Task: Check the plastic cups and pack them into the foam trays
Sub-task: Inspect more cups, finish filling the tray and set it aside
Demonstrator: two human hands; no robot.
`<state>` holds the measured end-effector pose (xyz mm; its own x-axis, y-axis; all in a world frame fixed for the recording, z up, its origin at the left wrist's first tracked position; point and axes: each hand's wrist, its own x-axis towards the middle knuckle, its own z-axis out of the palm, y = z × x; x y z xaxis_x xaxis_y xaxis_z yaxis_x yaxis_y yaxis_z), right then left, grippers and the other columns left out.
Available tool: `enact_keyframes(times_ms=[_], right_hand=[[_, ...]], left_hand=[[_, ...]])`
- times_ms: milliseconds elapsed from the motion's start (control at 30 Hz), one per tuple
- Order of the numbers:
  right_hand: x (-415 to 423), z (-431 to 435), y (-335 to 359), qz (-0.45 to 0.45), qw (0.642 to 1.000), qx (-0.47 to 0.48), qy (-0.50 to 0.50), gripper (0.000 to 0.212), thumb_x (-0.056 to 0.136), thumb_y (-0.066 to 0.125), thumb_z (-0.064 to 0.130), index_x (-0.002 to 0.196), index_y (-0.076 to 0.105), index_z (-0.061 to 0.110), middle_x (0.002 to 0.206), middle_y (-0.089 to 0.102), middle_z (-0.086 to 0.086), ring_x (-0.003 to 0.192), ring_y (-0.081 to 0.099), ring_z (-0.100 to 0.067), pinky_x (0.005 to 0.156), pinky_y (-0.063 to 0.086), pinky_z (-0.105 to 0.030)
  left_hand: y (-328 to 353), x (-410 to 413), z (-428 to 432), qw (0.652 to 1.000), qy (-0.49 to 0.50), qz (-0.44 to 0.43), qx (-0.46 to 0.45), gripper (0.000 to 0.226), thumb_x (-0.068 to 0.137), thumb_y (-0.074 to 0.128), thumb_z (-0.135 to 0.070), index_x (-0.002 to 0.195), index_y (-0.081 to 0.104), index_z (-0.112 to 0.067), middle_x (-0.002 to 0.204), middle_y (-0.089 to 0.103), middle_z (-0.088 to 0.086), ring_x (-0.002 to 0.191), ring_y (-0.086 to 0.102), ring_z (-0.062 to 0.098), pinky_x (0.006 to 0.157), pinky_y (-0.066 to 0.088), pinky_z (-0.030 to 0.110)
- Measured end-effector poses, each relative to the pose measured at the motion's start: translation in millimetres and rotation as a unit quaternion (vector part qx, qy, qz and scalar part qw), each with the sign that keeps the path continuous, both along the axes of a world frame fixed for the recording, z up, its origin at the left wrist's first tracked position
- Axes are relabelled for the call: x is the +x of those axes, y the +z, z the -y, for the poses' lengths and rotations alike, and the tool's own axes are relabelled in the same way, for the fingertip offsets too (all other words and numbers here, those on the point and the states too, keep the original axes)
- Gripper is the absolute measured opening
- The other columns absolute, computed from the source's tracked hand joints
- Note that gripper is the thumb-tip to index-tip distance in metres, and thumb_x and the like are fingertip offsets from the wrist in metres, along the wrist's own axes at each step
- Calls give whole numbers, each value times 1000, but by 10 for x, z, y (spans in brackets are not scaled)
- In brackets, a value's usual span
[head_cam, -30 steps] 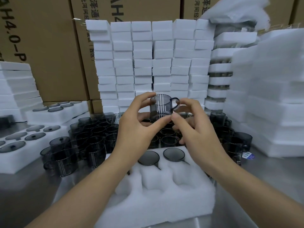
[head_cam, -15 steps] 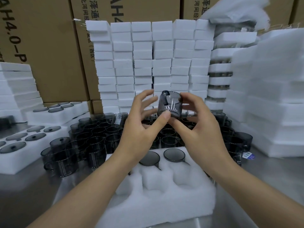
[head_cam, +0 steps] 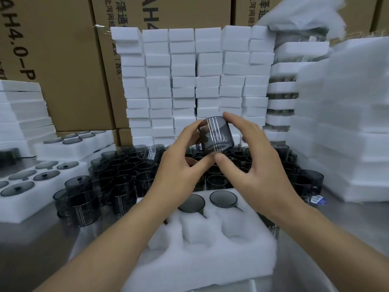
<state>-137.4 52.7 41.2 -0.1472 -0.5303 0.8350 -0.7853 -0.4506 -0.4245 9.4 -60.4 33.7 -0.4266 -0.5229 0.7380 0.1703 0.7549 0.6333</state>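
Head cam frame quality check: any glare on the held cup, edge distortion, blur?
Head view: white vertical glare streaks cross the wall of the smoky grey translucent plastic cup, gripped by the left hand and right hand; wide-angle bending bows the white foam stacks at the right edge, which also look soft; lighting is even, with only faint shadows in the pockets of the white foam tray.
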Motion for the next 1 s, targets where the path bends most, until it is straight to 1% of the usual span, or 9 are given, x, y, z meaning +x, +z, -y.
enact_keyframes(times_ms=[67, 200, 300, 467, 633, 700, 767, 900, 1000], right_hand=[[-13, -20, 46, 70, 995, 37, 62, 60, 99, 71, 28, 153, 49, 41, 152, 53, 25, 146, 42, 4, 122, 36, -30], [-31, -42, 96, 62, 997, 19, 39, 61, 95, 74, 11, 148, 55, 35, 144, 60, 19, 142, 49, 0, 121, 40, -32], [-4, -38, 72, 1, 1000, -6, 1, 67, 90, 78, 8, 149, 56, 30, 138, 61, 17, 138, 51, -5, 115, 36, -17], [40, -22, 21, -61, 998, -16, 0, 65, 89, 80, 10, 148, 57, 26, 138, 60, 15, 136, 51, -6, 115, 36, -21], [19, -43, 63, 115, 989, 36, 85, 49, 95, 66, 40, 143, 57, 39, 137, 63, 19, 136, 54, 0, 108, 44, -22], [-9, -43, 98, 181, 967, 64, 165, 46, 95, 66, 35, 141, 60, 32, 129, 72, 11, 126, 65, -6, 102, 52, -26], [-16, -40, 115, 172, 962, 78, 200, 40, 98, 71, 24, 138, 64, 24, 124, 76, 8, 118, 71, -9, 96, 55, -20], [-10, -20, 102, 179, 964, 64, 183, 25, 100, 75, 14, 124, 75, 21, 109, 80, 6, 103, 75, -6, 88, 55, -14], [-23, -10, 108, 191, 971, 56, 132, 30, 93, 82, 17, 121, 76, 27, 99, 81, 5, 96, 76, -8, 85, 57, -18]], left_hand=[[6, -17, -9, 999, -35, 15, 20, 60, 102, 74, -36, 156, 48, -41, 146, 65, -21, 142, 57, 6, 103, 58, 58], [-8, -35, -36, 997, -60, 32, 29, 57, 103, 73, -36, 153, 48, -48, 144, 64, -26, 138, 58, -1, 93, 60, 27], [-7, -22, -45, 999, -7, 43, 11, 70, 95, 80, -32, 155, 48, -47, 144, 61, -21, 129, 63, 8, 77, 62, 36], [3, 15, -41, 998, 25, 52, -30, 67, 86, 81, -16, 141, 57, -48, 137, 65, -25, 122, 64, 8, 73, 57, 45], [13, -3, -52, 997, -50, 26, 52, 45, 96, 82, -30, 134, 59, -32, 116, 80, -9, 102, 74, 8, 74, 52, 23], [35, -11, -73, 994, -72, 18, 78, 39, 100, 77, -33, 134, 59, -28, 116, 81, -9, 112, 75, 9, 86, 55, 22], [52, -15, -85, 994, -68, 24, 79, 31, 102, 66, -41, 131, 64, -31, 117, 79, -18, 112, 73, 1, 84, 56, 20], [55, -6, -85, 981, -76, 106, 142, 54, 99, 44, -64, 138, 67, -34, 132, 74, -17, 121, 69, 2, 85, 55, 31], [64, 7, -82, 977, -97, 88, 171, 49, 99, 49, -59, 143, 62, -41, 128, 75, -15, 113, 74, 10, 80, 54, 31]])
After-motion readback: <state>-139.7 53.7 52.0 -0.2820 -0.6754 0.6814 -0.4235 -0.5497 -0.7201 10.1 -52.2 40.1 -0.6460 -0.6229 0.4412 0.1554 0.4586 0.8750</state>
